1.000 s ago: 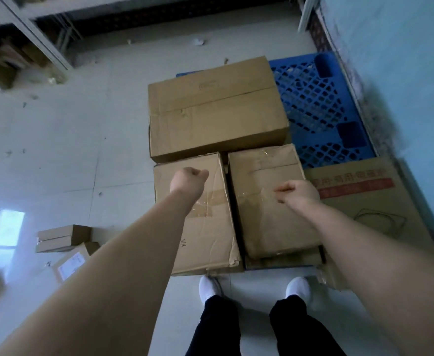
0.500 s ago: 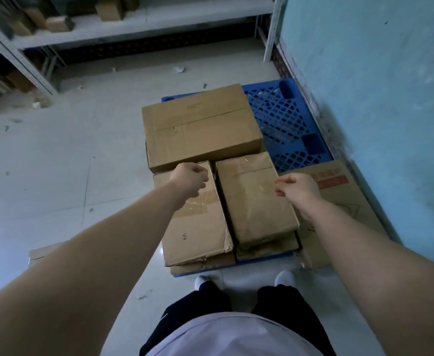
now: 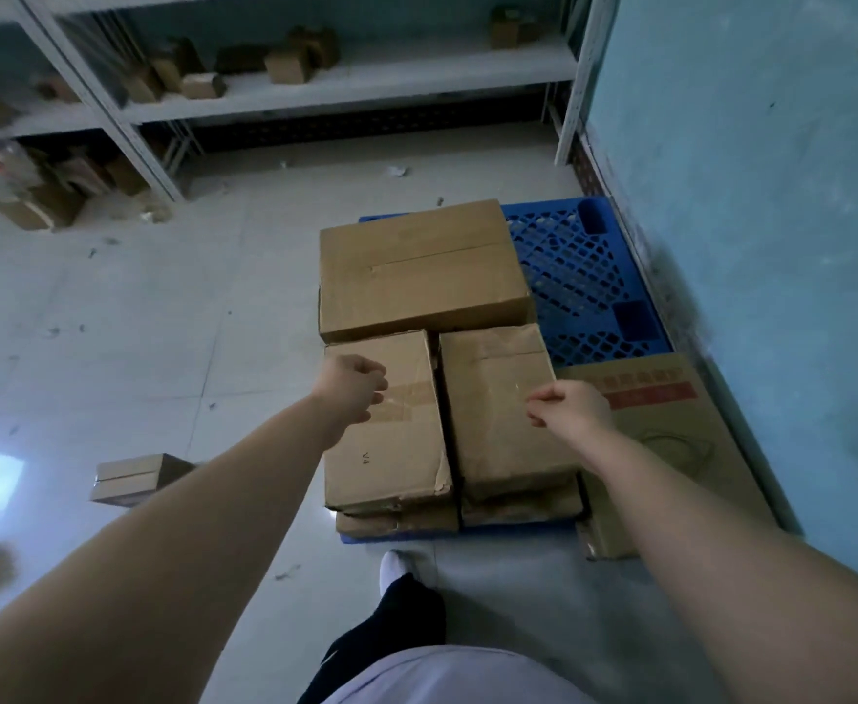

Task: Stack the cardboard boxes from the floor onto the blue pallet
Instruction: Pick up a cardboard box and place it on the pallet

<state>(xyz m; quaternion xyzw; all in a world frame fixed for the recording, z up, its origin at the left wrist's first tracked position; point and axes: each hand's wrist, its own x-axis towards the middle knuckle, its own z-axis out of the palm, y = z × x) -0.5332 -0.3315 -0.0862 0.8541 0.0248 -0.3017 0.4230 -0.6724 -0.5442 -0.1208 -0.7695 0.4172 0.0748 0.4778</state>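
The blue pallet (image 3: pixel 589 276) lies on the floor against the teal wall. A large cardboard box (image 3: pixel 417 271) sits on its far left part. In front of it stand two stacks: a taped box (image 3: pixel 386 449) on the left and a wrinkled box (image 3: pixel 498 398) on the right, each on a lower box. A flat box with red print (image 3: pixel 670 449) lies at the pallet's near right. My left hand (image 3: pixel 353 388) hovers over the taped box, fingers loosely curled, holding nothing. My right hand (image 3: pixel 569 411) hangs above the wrinkled box's right edge, also loosely curled and empty.
A small cardboard box (image 3: pixel 135 477) lies on the floor to the left. White metal shelving (image 3: pixel 345 88) with several small boxes lines the far wall. The teal wall (image 3: pixel 772 195) runs along the right. My shoe (image 3: pixel 401 566) stands just before the pallet.
The view has tipped up and pulled back, showing more shelving. Both hands have loosened from tighter curls and hover a little higher over the front boxes. The boxes have not moved.
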